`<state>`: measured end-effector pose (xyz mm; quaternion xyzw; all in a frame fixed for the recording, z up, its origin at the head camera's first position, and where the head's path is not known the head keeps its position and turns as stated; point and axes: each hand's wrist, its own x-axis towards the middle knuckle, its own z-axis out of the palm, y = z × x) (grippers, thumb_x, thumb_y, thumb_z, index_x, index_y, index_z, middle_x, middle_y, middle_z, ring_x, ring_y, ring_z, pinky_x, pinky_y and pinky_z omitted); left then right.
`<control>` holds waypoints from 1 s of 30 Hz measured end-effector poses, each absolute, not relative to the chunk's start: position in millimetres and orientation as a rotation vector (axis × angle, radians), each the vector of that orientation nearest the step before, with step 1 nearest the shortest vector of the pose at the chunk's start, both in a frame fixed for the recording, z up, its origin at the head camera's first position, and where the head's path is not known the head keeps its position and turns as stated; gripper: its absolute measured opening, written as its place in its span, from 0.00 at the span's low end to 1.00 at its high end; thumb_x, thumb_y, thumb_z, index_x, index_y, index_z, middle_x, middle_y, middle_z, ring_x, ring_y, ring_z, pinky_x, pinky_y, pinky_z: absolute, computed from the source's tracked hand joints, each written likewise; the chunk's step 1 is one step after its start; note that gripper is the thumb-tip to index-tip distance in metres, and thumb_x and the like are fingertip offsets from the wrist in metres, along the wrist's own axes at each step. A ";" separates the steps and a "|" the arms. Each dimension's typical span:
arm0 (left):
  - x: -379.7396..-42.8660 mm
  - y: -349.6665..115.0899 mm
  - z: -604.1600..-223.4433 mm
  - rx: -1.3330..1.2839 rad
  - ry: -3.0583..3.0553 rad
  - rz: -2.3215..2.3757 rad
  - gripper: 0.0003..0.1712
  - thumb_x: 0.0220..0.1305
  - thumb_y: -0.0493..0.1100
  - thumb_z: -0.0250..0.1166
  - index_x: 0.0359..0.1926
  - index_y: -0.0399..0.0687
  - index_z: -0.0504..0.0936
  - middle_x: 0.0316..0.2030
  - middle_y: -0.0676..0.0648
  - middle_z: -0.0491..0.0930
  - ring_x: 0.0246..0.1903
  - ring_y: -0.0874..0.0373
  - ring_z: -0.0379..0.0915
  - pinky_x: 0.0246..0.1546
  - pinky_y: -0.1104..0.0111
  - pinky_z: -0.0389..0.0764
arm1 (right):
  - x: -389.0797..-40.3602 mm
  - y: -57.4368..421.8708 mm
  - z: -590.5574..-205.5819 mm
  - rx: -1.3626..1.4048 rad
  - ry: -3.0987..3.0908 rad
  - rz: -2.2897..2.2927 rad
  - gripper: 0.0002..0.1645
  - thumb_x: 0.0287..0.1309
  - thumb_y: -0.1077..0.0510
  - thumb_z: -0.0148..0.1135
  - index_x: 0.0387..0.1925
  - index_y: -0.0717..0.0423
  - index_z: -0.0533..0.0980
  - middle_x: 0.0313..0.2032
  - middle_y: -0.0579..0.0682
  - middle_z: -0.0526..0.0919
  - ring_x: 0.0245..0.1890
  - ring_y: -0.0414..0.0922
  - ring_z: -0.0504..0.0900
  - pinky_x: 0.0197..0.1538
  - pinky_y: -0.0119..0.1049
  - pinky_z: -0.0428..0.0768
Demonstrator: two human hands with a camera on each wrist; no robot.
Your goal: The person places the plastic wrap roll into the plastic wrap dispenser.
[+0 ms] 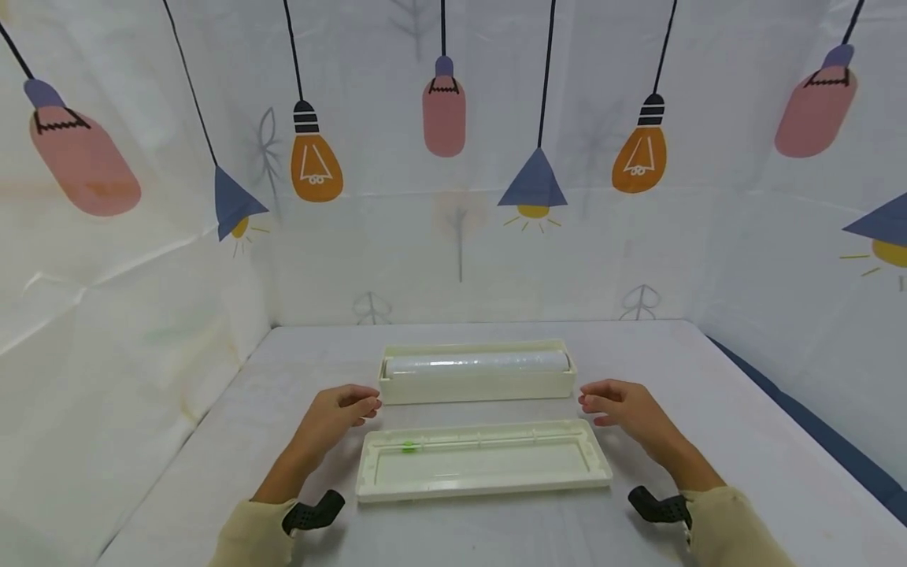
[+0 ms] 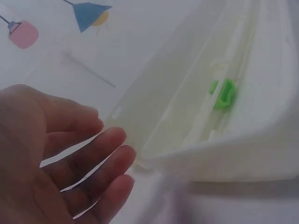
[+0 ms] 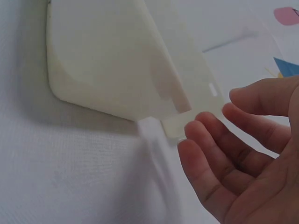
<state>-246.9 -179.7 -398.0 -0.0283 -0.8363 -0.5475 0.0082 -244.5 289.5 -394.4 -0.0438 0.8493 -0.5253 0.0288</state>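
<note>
A cream cling film box [image 1: 478, 387] lies lengthwise, its open top showing a shiny roll of film [image 1: 478, 362]. In front of it, its cream lid [image 1: 489, 466] lies with the hollow inner side up. A green slider [image 1: 409, 446] sits on a rail along the lid, also visible in the left wrist view as a green slider [image 2: 223, 94]. My left hand [image 1: 338, 413] is beside the box's left front corner, fingers loosely bent and holding nothing. At the opposite corner, my right hand [image 1: 627, 409] has relaxed, slightly spread fingers [image 3: 194, 154] with nothing between them.
A white cloth covers the table [image 1: 489, 535]. Behind it and along both sides hang white sheets [image 1: 397, 252] printed with lamps and bulbs. Each wrist carries a black camera mount, the left mount [image 1: 313, 512] and right mount [image 1: 659, 505] close to the lid's ends.
</note>
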 end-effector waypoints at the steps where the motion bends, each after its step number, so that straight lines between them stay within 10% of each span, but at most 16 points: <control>1: -246.7 -180.8 -399.0 -0.098 -2.630 -1.713 0.18 0.69 0.45 0.66 0.52 0.37 0.84 0.43 0.44 0.86 0.42 0.54 0.82 0.46 0.61 0.83 | -243.4 290.2 -395.2 -0.150 2.620 -1.618 0.28 0.69 0.52 0.62 0.59 0.70 0.74 0.53 0.62 0.82 0.50 0.53 0.83 0.50 0.44 0.84; 30: -240.5 -203.1 -402.9 -0.244 -2.980 -1.612 0.22 0.66 0.53 0.68 0.52 0.42 0.85 0.45 0.49 0.83 0.41 0.55 0.78 0.43 0.58 0.79 | -227.8 310.7 -405.4 -0.426 2.468 -1.328 0.40 0.66 0.48 0.64 0.71 0.64 0.64 0.65 0.60 0.73 0.63 0.58 0.74 0.61 0.65 0.71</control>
